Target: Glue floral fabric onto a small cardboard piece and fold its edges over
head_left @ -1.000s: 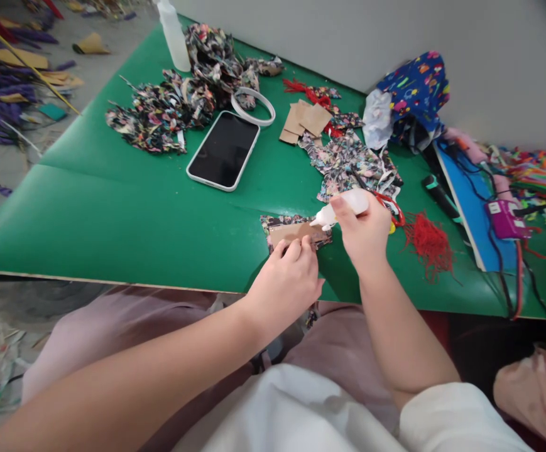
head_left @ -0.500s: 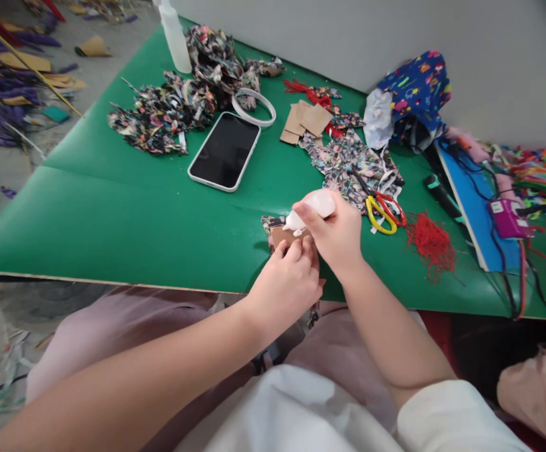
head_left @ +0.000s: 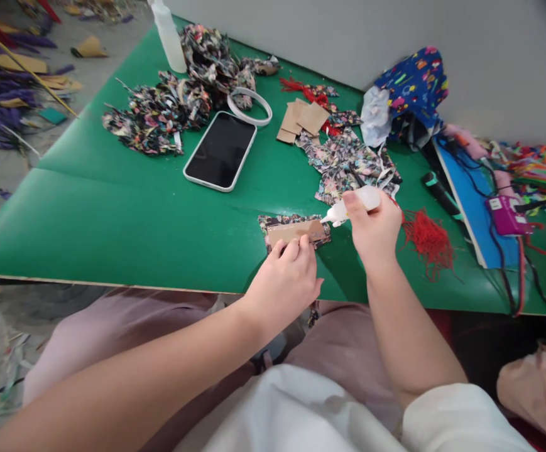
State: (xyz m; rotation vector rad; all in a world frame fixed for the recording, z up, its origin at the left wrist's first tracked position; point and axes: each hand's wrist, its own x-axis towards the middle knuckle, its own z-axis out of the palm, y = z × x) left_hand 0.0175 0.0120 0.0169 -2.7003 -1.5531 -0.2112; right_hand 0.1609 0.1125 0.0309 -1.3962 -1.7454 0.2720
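Note:
My right hand (head_left: 379, 232) is closed around a small white glue bottle (head_left: 345, 208), tilted so its nozzle points down and left. The nozzle tip is at the right end of a brown cardboard strip (head_left: 284, 233). This strip lies on a piece of dark floral fabric (head_left: 267, 222), which shows around its edges. A wet, shiny line runs along the strip's upper edge. With curled fingertips, my left hand (head_left: 286, 271) presses the strip down from its near side, hiding part of the lower edge.
Beyond my hands lie a phone (head_left: 220, 152), a white ring (head_left: 267, 113), cardboard pieces (head_left: 311, 118), floral fabric scraps (head_left: 343, 164) and bunched floral fabric (head_left: 159, 113). A spray bottle (head_left: 171, 41) stands at the back left. Red threads (head_left: 428, 242) and a blue board (head_left: 465, 210) are on the right.
My right hand has moved right with the glue bottle, from the strip's left part to its right end. The strip and fabric are now more exposed. My left hand stays nearly in place.

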